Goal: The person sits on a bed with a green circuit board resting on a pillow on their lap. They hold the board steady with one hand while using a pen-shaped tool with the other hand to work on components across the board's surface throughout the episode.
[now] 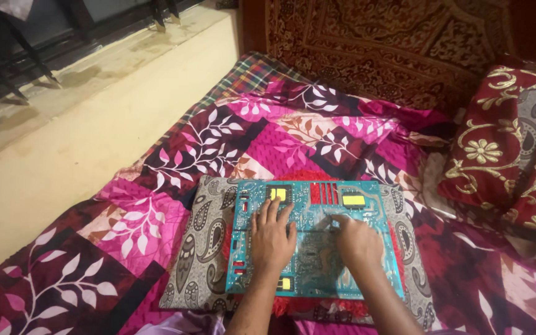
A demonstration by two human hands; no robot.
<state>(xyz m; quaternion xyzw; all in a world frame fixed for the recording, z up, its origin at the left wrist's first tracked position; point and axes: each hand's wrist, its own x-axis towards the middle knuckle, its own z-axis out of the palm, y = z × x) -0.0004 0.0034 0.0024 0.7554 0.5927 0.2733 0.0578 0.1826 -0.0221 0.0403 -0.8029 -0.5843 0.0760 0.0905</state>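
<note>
A large teal circuit board (367, 214) with yellow blocks and red strips lies flat on a grey paisley cushion (203, 245). My left hand (272, 239) rests palm down on the board's left half, fingers spread toward a yellow block (278, 193). My right hand (356, 241) is on the board's middle, fingers curled and pinched at a small spot on its surface; whether they hold anything is hidden.
The cushion sits on a pink and maroon leaf-patterned bedspread (218, 142). A red and gold pillow (516, 149) lies at the right, a patterned carpet (392, 43) hangs behind, and a pale floor (63, 142) runs along the left.
</note>
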